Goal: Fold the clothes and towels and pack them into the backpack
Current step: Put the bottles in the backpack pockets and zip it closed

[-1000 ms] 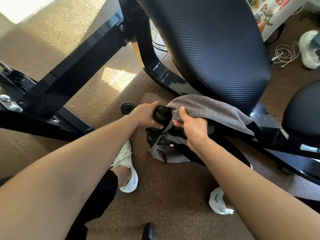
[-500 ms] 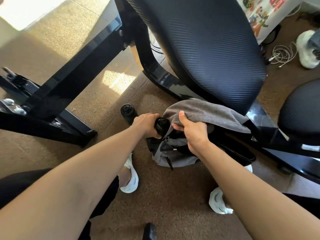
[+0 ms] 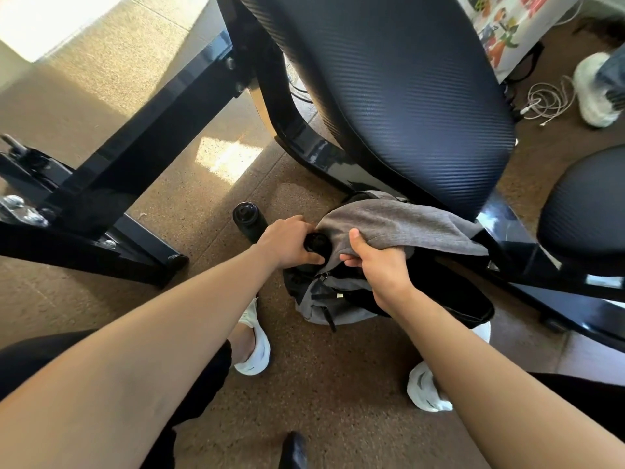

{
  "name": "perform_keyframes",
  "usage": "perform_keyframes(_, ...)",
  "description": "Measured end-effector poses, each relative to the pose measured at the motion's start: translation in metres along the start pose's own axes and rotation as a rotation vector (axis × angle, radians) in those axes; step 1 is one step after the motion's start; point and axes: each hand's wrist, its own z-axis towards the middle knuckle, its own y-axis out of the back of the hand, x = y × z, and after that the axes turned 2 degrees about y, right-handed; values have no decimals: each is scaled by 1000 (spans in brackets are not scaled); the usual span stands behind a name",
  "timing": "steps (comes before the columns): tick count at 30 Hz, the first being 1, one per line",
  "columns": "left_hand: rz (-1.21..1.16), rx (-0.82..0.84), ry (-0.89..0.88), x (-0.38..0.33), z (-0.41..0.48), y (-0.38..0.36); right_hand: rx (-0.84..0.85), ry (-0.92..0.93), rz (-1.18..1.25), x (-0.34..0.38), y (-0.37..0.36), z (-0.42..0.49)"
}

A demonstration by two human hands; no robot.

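Packing was underway: your right hand [image 3: 378,265] gripped the grey towel [image 3: 399,225] above the backpack [image 3: 324,306]. Your left hand [image 3: 287,242] clasped a black bottle [image 3: 316,243]. Next, probably, stuffing it inside.

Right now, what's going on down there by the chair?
A person is bent over a grey backpack on the floor beside a black chair. The right hand grips a grey towel draped over the bag's open top. The left hand is wrapped around a black bottle at the bag's edge. A second black bottle stands on the floor nearby. The towel is not inside yet.
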Motion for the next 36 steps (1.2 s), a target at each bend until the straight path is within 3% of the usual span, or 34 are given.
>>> perform_keyframes(5,119,96,-37,8,4,-4,-12,-18,63,-3,-4,-2)
perform_keyframes(11,35,239,129,12,7,-10,-47,6,83,-16,-6,-6)
perform_keyframes(14,-177,292,200,18,9,-15,-34,7,87,-15,-7,-6)
perform_keyframes(19,-973,380,386,23,-3,-17,30,-37,132,-4,-5,-4)
perform_keyframes(21,-1097,262,467,33,-7,-16,60,-28,60,-7,-3,-5)
perform_keyframes(22,-1102,112,514,40,-8,-14,81,-14,8,-9,-3,-6)
perform_keyframes(24,-922,-194,577,55,-8,-8,121,8,-54,-14,-2,-9)
perform_keyframes(26,-606,-343,580,67,-7,-7,143,24,-89,-18,0,-12)
perform_keyframes(28,-333,-312,568,77,-3,-8,153,35,-131,-22,1,-14)
perform_keyframes(30,-148,-171,552,87,3,-11,158,43,-175,-24,3,-13)
perform_keyframes(33,-126,75,542,103,16,-20,168,65,-229,-25,5,-11)
perform_keyframes(36,-177,57,504,110,21,-31,184,89,-278,-26,6,-10)
